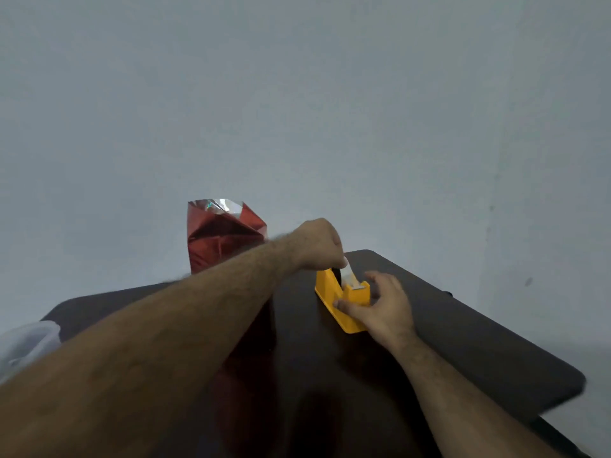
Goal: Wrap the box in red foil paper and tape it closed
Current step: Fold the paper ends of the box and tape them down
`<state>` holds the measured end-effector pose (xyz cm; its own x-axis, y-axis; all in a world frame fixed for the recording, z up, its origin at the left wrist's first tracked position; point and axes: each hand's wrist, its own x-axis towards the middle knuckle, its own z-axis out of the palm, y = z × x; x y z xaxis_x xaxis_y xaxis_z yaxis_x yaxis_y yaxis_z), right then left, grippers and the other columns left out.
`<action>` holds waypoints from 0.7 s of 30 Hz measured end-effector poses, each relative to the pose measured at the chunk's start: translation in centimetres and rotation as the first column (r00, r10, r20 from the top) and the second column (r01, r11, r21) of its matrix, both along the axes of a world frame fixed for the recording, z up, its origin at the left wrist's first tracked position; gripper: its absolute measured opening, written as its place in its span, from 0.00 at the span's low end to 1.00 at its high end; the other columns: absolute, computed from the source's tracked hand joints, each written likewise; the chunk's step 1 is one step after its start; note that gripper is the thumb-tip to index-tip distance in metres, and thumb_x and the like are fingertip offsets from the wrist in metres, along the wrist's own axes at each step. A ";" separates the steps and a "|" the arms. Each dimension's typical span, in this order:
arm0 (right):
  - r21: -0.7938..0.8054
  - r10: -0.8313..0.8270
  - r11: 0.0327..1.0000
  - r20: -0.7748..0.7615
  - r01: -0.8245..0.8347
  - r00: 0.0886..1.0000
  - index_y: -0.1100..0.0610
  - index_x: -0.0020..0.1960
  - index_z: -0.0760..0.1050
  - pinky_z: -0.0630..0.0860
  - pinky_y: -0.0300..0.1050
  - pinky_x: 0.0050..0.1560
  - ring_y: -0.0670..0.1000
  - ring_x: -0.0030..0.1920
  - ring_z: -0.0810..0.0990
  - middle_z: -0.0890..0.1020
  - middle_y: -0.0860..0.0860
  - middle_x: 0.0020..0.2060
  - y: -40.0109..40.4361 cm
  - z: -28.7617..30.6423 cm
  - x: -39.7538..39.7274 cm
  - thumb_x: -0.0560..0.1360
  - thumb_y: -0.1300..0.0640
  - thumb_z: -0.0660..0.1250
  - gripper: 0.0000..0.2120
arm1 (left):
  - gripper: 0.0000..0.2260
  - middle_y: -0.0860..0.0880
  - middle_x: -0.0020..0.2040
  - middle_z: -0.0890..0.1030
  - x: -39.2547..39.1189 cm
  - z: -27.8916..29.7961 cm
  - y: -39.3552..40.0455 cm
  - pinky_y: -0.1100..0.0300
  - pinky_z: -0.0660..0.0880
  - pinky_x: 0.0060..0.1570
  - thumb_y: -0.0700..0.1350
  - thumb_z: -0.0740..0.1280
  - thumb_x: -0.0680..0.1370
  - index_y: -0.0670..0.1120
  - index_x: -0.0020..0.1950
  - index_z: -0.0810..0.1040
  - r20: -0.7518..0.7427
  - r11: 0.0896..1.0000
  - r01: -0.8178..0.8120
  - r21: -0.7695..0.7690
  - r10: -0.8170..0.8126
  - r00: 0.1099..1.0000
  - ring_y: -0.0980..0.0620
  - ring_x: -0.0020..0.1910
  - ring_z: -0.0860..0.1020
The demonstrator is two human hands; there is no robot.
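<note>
The box in red foil paper (218, 239) stands upright at the far side of the dark table (463, 332), its top folds loose and showing silver. A yellow tape dispenser (334, 292) sits to its right. My left hand (317, 242) reaches across in front of the box and pinches the end of the clear tape strip (349, 274), pulled up from the dispenser. My right hand (380, 305) holds the dispenser's near end, thumb on its left side and fingers curled round its right side. My left forearm hides the lower part of the box.
A pale plastic object (26, 342) lies at the table's left edge. A plain grey wall stands behind the table. The table's right edge runs diagonally toward the lower right corner.
</note>
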<state>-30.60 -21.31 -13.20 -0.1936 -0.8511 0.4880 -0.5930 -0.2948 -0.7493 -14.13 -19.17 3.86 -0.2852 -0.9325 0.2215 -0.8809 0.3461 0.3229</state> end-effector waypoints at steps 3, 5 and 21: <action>0.027 0.028 0.999 -0.100 -0.026 0.995 0.43 0.51 0.77 0.73 0.44 0.46 0.46 0.50 0.79 0.79 0.41 0.49 0.1 -0.3 0.1 0.61 0.36 0.83 0.25 | 0.10 0.44 0.40 0.85 -1.4 -2.8 -1.3 0.56 0.79 0.35 0.45 0.73 0.79 0.38 0.50 0.87 -0.002 0.984 -0.143 0.111 0.144 0.990 0.49 0.36 0.81; 0.057 0.034 0.998 -0.071 -0.030 0.997 0.44 0.48 0.77 0.75 0.44 0.42 0.44 0.46 0.80 0.81 0.41 0.45 0.3 -0.2 0.0 0.62 0.35 0.82 0.24 | 0.10 0.45 0.41 0.86 -1.9 -4.3 -2.1 0.59 0.78 0.36 0.46 0.72 0.80 0.39 0.50 0.87 -0.062 0.952 -0.211 0.223 0.230 0.971 0.49 0.35 0.80; 0.183 -0.006 0.983 -0.050 0.015 0.999 0.46 0.47 0.81 0.73 0.40 0.35 0.42 0.41 0.81 0.83 0.42 0.39 0.7 0.3 -0.1 0.57 0.26 0.80 0.29 | 0.11 0.51 0.32 0.71 -3.8 -6.3 -3.1 0.57 0.64 0.36 0.43 0.68 0.79 0.45 0.37 0.77 -0.411 0.680 -0.160 0.715 0.594 0.692 0.52 0.30 0.66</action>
